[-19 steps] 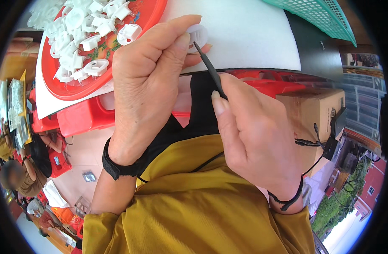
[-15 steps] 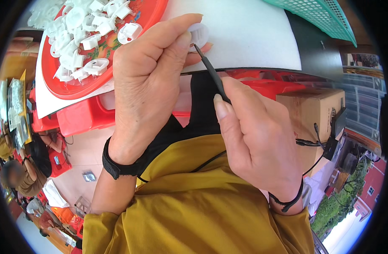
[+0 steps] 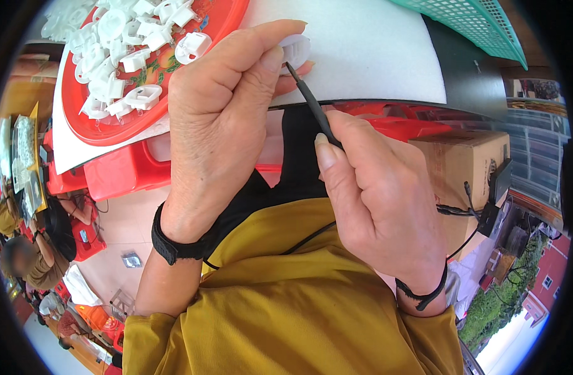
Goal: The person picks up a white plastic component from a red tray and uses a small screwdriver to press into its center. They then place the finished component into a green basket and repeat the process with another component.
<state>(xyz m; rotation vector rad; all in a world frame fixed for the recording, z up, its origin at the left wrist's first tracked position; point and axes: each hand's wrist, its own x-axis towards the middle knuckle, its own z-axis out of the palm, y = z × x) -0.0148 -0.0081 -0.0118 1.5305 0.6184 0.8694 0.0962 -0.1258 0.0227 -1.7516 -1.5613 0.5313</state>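
Note:
My left hand (image 3: 217,125) pinches a small white plastic part (image 3: 297,49) between thumb and fingers, held up over the white table edge. My right hand (image 3: 380,200) grips a thin black pointed tool (image 3: 311,103), whose tip touches the white part. Most of the part is hidden behind my left fingers. A black band circles each wrist. A red round tray (image 3: 214,37) at upper left carries several more white plastic parts (image 3: 127,40).
A white sheet (image 3: 367,50) covers the table; a green mesh basket (image 3: 474,25) sits at the upper right. Red plastic stools (image 3: 124,175) stand below the table, and a cardboard box (image 3: 464,162) with a black cable is at right. Other people sit at far left.
My right hand has slid slightly down and right along the tool. The left hand and the white part have hardly moved.

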